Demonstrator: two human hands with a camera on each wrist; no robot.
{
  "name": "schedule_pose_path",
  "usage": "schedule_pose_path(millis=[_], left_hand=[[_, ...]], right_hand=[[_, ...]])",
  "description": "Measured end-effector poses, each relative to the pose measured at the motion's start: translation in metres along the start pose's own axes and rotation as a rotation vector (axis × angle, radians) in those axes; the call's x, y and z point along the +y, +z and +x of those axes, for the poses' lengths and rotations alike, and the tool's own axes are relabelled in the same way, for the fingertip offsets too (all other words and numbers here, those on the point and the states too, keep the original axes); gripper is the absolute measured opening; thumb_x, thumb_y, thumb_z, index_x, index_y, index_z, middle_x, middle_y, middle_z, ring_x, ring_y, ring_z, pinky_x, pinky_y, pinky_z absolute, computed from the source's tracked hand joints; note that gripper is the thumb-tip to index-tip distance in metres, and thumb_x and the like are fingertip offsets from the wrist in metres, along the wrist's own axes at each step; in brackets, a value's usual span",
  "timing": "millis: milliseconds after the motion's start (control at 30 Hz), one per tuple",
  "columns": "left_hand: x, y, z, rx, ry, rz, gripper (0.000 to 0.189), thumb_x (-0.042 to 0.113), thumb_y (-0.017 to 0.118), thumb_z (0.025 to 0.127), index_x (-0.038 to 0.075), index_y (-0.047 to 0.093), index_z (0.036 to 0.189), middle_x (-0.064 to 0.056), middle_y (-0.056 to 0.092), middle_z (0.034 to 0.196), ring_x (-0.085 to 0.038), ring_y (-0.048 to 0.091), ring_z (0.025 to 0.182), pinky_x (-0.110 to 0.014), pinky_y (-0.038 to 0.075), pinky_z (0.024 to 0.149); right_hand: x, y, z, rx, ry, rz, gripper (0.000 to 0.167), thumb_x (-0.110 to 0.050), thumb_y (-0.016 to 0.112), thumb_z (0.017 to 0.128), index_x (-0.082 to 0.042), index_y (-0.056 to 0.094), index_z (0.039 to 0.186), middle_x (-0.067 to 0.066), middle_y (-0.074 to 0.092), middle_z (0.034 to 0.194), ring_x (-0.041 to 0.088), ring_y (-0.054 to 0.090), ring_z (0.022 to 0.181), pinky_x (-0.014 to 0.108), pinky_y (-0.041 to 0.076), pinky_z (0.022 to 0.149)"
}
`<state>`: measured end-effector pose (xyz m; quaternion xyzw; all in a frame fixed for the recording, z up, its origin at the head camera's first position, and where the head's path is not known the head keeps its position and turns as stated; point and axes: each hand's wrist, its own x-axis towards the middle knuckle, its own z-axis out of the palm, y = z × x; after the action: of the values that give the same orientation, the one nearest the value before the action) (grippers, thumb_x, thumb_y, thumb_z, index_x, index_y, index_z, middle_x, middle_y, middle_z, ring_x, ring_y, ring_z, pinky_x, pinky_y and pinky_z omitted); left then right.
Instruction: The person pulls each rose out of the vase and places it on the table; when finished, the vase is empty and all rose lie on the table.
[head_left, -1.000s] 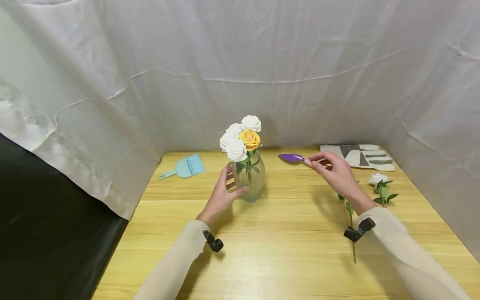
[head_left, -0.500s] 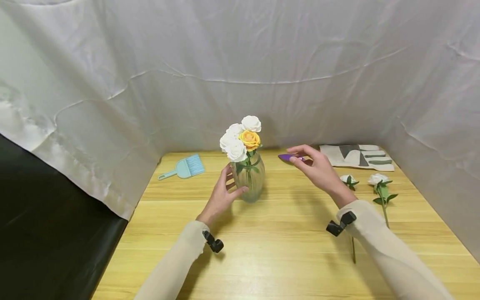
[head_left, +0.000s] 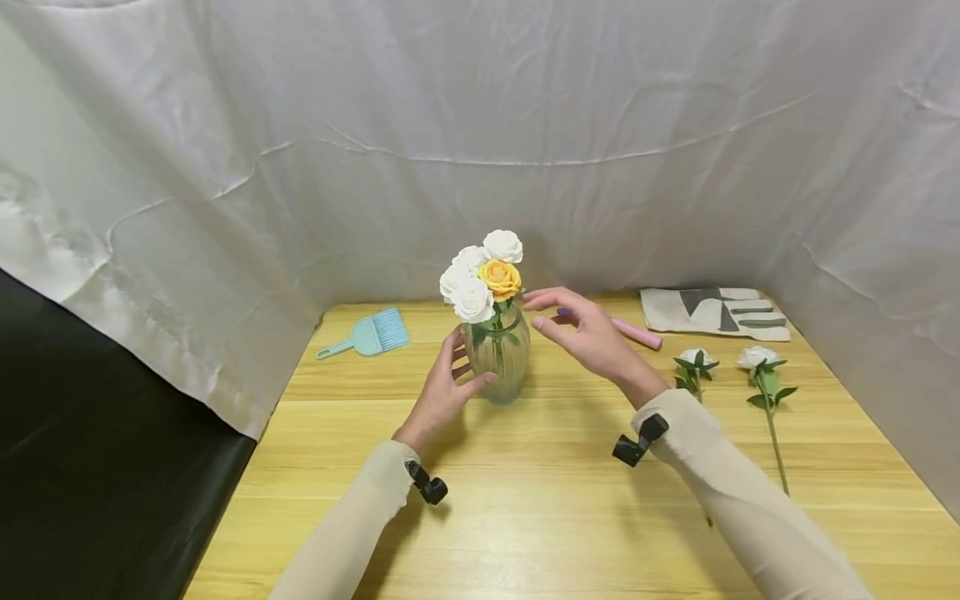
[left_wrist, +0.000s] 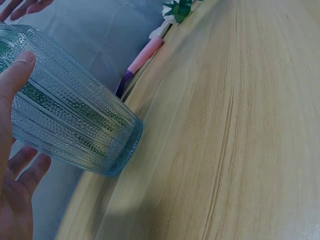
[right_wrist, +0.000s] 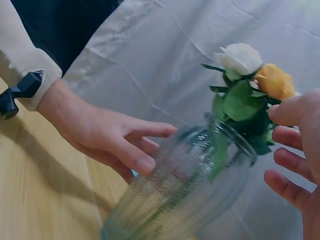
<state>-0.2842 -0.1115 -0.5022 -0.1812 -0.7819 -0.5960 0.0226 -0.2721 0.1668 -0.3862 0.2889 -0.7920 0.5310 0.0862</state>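
Observation:
A ribbed clear glass vase (head_left: 501, 367) stands upright mid-table, holding several white roses (head_left: 473, 300) and one yellow rose (head_left: 500, 280). My left hand (head_left: 438, 396) grips the vase from its left side, thumb across the front and fingers around the back. In the left wrist view the textured glass (left_wrist: 75, 110) fills the space between thumb and fingers. My right hand (head_left: 581, 335) is raised just right of the vase's rim, fingers loosely bent and nothing in them. In the right wrist view its fingertips (right_wrist: 282, 182) are near the leaves and rim.
Behind my right hand lies a trowel with a pink handle (head_left: 636, 332). A grey-and-white glove (head_left: 705, 312) is at the back right. Two white roses (head_left: 696, 358) lie on the right side. A light-blue dustpan and brush (head_left: 367, 335) lie at the back left.
My right hand has let go of the trowel's handle and moved left to beside the vase. The trowel stays on the table. My left hand keeps its place on the vase.

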Motion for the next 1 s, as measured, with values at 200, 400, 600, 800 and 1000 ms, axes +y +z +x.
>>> schedule_pose_path(millis=[200,400,600,800,1000], left_hand=[[0.001,0.0,0.0,-0.006,0.006,0.003,0.101,0.033,0.087,0.095,0.032,0.023,0.173,-0.006,0.045,0.167,-0.033,0.049,0.152,-0.052,0.048,0.126],[0.001,0.0,0.0,-0.008,0.012,-0.002,0.1,0.033,0.087,0.096,0.031,0.024,0.173,-0.005,0.045,0.167,-0.033,0.049,0.152,-0.052,0.048,0.126],[0.001,0.0,0.0,-0.003,0.012,0.003,0.1,0.032,0.087,0.096,0.027,0.024,0.173,-0.007,0.044,0.168,-0.035,0.049,0.152,-0.051,0.048,0.126],[0.0,0.0,0.0,-0.002,0.014,0.012,0.098,0.031,0.086,0.097,0.028,0.024,0.173,-0.006,0.044,0.168,-0.034,0.049,0.152,-0.051,0.048,0.126],[0.0,-0.001,0.0,-0.005,0.018,0.001,0.1,0.032,0.087,0.096,0.035,0.022,0.173,-0.005,0.042,0.169,-0.032,0.049,0.152,-0.052,0.048,0.126]], right_hand=[[-0.001,0.018,0.008,-0.012,0.0,-0.015,0.027,-0.015,0.07,0.107,-0.005,0.073,0.132,0.011,0.065,0.147,0.029,0.057,0.143,0.049,0.056,0.113],[-0.003,0.03,0.018,-0.011,0.019,-0.075,0.028,-0.019,0.071,0.107,-0.004,0.074,0.13,0.014,0.066,0.145,0.033,0.059,0.137,0.057,0.054,0.117],[-0.006,0.036,0.022,-0.022,0.03,-0.153,0.032,-0.018,0.07,0.106,-0.004,0.075,0.133,0.014,0.069,0.148,0.036,0.061,0.136,0.06,0.052,0.116],[-0.008,0.035,0.023,0.041,0.007,-0.107,0.027,-0.013,0.07,0.106,-0.005,0.077,0.13,0.013,0.068,0.149,0.035,0.061,0.141,0.058,0.047,0.124],[-0.016,0.028,0.028,0.172,-0.108,-0.023,0.018,-0.002,0.07,0.104,0.0,0.078,0.12,0.015,0.076,0.129,0.03,0.07,0.123,0.045,0.057,0.115]])
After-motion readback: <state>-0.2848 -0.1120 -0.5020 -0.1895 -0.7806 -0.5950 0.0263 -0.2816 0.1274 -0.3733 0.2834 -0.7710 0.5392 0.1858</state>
